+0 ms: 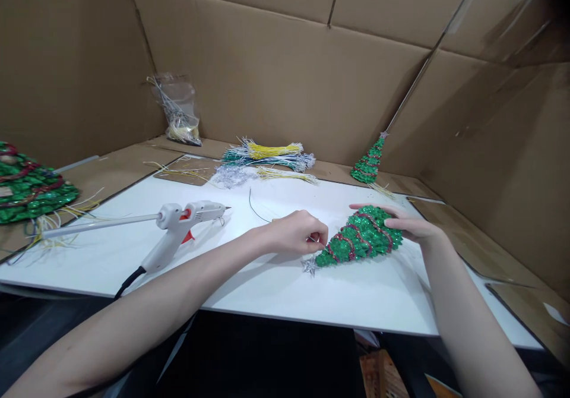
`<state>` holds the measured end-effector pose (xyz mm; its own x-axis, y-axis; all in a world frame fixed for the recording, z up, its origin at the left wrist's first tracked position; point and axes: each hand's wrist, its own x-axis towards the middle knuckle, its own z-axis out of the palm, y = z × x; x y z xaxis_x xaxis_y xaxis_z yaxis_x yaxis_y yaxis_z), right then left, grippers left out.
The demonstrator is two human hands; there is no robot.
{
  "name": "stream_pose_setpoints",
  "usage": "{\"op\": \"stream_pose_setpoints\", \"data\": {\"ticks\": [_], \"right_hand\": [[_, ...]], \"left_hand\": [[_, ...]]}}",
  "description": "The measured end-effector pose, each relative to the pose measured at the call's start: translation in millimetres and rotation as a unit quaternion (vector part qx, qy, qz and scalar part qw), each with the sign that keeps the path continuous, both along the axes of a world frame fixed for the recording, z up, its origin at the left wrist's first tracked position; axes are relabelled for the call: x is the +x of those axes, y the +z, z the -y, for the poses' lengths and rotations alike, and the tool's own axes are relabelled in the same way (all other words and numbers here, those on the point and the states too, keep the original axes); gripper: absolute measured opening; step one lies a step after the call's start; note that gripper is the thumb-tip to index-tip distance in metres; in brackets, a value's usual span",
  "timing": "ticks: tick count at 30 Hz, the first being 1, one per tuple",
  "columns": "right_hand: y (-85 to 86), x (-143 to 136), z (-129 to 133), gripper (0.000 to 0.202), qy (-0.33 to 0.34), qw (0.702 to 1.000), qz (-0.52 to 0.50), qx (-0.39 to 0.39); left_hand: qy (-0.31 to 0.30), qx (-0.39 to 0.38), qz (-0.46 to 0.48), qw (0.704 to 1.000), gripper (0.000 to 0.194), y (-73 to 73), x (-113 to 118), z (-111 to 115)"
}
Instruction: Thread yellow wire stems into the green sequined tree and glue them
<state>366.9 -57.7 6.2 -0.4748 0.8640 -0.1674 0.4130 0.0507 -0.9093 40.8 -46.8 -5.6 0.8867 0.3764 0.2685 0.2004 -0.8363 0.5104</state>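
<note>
A small green tinsel Christmas tree [369,231] with a red garland lies on its side above the white board, its silver star [309,267] pointing left. My right hand [412,226] is wrapped round its wide base, thumb on the near side. Close to the narrow top, my left hand [300,233] has its thumb and forefinger pinched together against the upper garland. What sits between those fingertips is too small to name. A thin dark wire [256,211] curves across the board just behind my left hand.
On the left lies a white glue gun [178,223] with a long glue stick. Bundles of yellow and green wires [271,154] lie at the back beside a clear bag [178,113]. Other trees stand back right [369,163] and far left [31,184]. Cardboard walls [267,59] enclose the board.
</note>
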Motion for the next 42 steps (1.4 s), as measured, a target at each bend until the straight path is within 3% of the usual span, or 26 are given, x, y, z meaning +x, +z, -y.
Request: {"op": "stream_pose_setpoints", "data": {"ticks": [3,13,33,42], "right_hand": [[-1.3,2,-1,0.075,0.005,1.0,-0.007,-0.03],[-2.5,4,-3,0.069,-0.006,1.0,-0.006,-0.002],[-0.8,1,-2,0.066,-0.004,1.0,0.006,0.011],[-0.6,1,-2,0.068,0.002,1.0,0.004,0.01]], "left_hand": [[0.007,0.003,-0.006,1.0,0.015,-0.7,2,4],[0.003,-0.008,0.009,1.0,0.032,5.4,1,9],[0.013,-0.03,0.04,0.999,0.018,-6.1,7,9],[0.001,0.012,-0.012,1.0,0.023,6.1,-4,5]]}}
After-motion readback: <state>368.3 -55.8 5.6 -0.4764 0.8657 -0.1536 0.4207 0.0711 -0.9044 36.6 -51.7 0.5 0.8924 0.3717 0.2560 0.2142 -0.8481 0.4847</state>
